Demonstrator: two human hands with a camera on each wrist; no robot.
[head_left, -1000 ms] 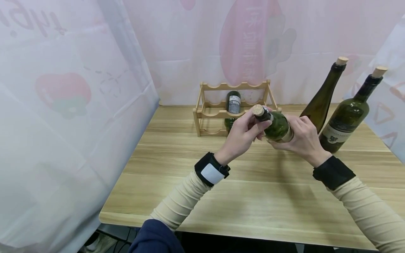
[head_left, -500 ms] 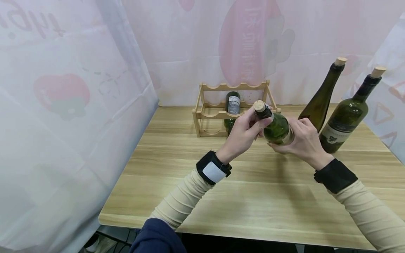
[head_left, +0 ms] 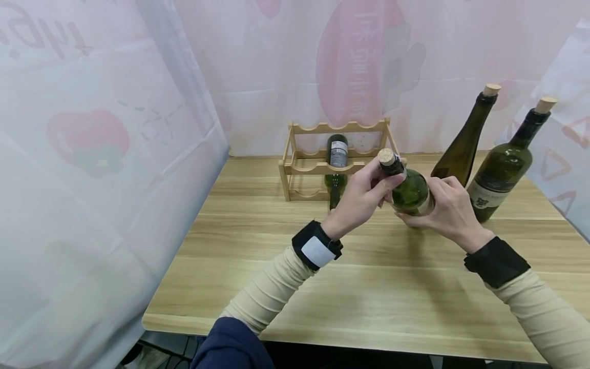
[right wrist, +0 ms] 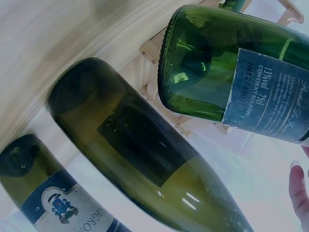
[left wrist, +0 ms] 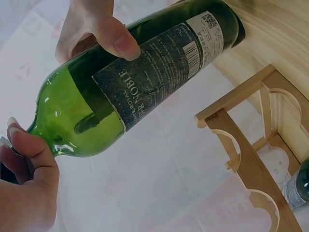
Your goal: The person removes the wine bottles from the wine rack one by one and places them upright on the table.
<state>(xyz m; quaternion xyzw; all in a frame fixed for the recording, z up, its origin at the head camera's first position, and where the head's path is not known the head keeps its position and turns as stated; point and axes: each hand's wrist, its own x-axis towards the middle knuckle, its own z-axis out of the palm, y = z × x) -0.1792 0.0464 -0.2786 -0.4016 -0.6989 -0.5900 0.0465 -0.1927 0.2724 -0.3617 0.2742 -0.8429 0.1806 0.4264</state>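
The left hand (head_left: pixel 361 197) grasps the neck of a green glass wine bottle with a dark label (head_left: pixel 410 192), its thumb laid along the near side just below the pale cork stopper (head_left: pixel 386 156). The right hand (head_left: pixel 449 210) is wrapped round the bottle's lower body. The bottle is tilted, cork end to the left, above the tabletop (head_left: pixel 221 246) and on the near side of the right end of a two-tier light wooden rack (head_left: pixel 306 169).

In the rack's lower tier lies a dark green glass bottle with a grey-white label (head_left: pixel 338 154), neck towards the near side; the left hand hides its tip. The rack's right end is partly covered too. To the right stand a slender olive-brown corked bottle (head_left: pixel 467 136), its lower part behind the right hand, and a green corked bottle with a cream label (head_left: pixel 500 174). The right wrist view cuts off the held bottle's neck and shows only some fingers.
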